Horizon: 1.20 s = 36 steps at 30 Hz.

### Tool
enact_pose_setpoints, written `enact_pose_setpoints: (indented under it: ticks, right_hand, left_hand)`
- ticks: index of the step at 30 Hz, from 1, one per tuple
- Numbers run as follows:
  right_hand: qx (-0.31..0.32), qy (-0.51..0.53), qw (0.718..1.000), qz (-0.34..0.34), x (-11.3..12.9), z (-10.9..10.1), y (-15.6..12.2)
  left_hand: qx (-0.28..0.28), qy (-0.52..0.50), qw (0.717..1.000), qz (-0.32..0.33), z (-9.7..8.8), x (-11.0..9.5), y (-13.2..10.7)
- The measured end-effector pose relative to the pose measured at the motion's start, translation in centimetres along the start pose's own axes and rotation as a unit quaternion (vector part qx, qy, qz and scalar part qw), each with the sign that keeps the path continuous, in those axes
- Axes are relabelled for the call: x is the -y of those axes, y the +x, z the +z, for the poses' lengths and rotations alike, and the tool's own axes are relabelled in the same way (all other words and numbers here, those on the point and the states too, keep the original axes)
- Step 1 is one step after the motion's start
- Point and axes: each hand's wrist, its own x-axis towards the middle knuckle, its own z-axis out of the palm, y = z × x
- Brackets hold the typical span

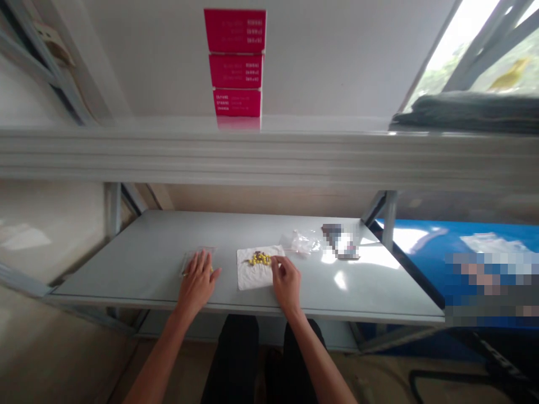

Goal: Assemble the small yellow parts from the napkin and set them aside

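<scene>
forearms [322,356] | yellow pieces [259,258] on white sheet [252,278] | just beside right fingers [276,261]

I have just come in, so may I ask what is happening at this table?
A person is handling small yellow pieces at a grey table. The right hand has its fingertips at the heap, which lies on a white sheet; whether it grips one is unclear. The left hand lies on a flat clear packet. Crumpled clear plastic lies right of the sheet.
</scene>
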Motion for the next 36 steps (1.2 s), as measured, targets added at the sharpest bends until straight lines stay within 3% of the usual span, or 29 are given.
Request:
enact_pose_setpoints:
  ticks: [4,7,9,12,15,17,19,21,24,27,29,34,36]
  right_hand:
    - [-0.070,-0.177,0.981,-0.034,-2.7,-2.3,2.4]
    - [-0.029,-0.252,0.966,-0.056,-5.1,-3.1,4.4]
    - [-0.010,-0.265,0.962,-0.067,-6.1,-3.3,5.4]
    - [-0.033,-0.232,0.969,-0.073,-5.9,-3.4,6.2]
    - [-0.053,-0.108,0.990,-0.077,-3.3,-3.4,5.9]
    - [0.005,0.004,0.996,-0.087,-0.7,-3.2,5.4]
    - [0.104,0.096,0.985,-0.096,1.7,-2.7,4.6]
    - [0.162,0.150,0.971,-0.090,3.1,-2.0,3.9]
    - [0.150,0.159,0.973,-0.069,2.9,-1.1,3.3]
    - [0.069,0.075,0.994,-0.048,1.0,-0.5,2.9]
    - [0.050,0.006,0.997,-0.061,0.0,-0.1,2.5]
    - [0.130,-0.124,0.971,-0.159,0.0,2.0,1.1]
    - [0.147,-0.159,0.961,-0.170,0.3,2.9,1.0]
  left_hand:
    - [0.028,-0.005,0.999,0.022,1.2,2.3,0.2]
    - [0.021,-0.004,0.999,0.025,0.7,2.9,0.6]
    - [-0.015,0.000,1.000,0.011,-0.2,2.3,0.7]
    - [-0.094,-0.019,0.995,-0.007,-1.7,0.3,0.9]
    - [-0.156,-0.097,0.983,0.013,-3.2,-2.5,1.7]
    - [-0.169,-0.167,0.970,0.051,-4.0,-4.6,2.7]
    - [-0.156,-0.226,0.958,0.076,-4.6,-6.4,3.8]
    - [-0.141,-0.286,0.944,0.086,-4.9,-7.6,4.8]
    - [-0.092,-0.368,0.924,0.051,-4.9,-7.6,5.5]
    - [-0.048,-0.429,0.902,-0.005,-4.2,-6.3,5.1]
    - [-0.031,-0.468,0.883,-0.033,-3.2,-5.5,4.4]
    - [0.028,-0.543,0.825,-0.153,-0.8,-4.9,2.6]
    - [0.045,-0.544,0.819,-0.175,-0.4,-4.9,2.3]
